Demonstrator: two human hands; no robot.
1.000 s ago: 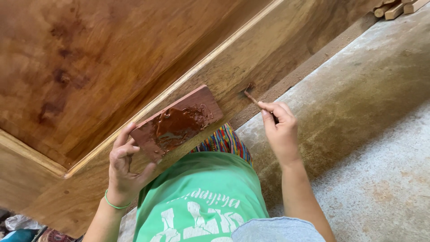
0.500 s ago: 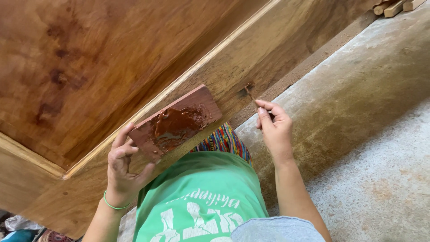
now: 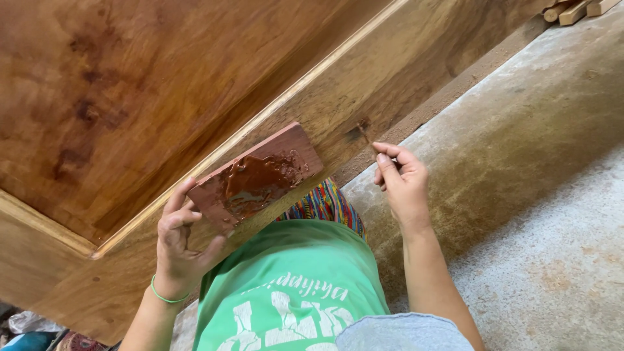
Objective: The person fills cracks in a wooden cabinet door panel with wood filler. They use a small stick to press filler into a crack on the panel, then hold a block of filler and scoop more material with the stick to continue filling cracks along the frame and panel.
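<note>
Your left hand sits lower left of frame, fingers clamped on the near end of a small reddish board that serves as a palette. A puddle of brown filler paste covers its middle. The board rests against the edge face of the big wooden panel, tilted up toward centre frame.

Your right hand is centre right, fingers pinched tight around a thin applicator stick. Its tip touches a dark spot on the panel's lighter edge rail, just above the hand. Can't tell whether the tip carries paste; too small to read.

Step in hand, by my read: filling a defect in the rail, with paste going from the palette into that dark spot. The dab looks partly done, since the spot is dark but its outline is still rough.

Next move calls for light pressure and short strokes, to pack the paste in and level it with the rail. Keep the palette near the spot, so a reload means only a short trip across to the left. Keep it tilted no further, or the paste may run toward your fingers.

Concrete floor fills the right of frame. Wood offcuts lie at top right, well apart from the work.
</note>
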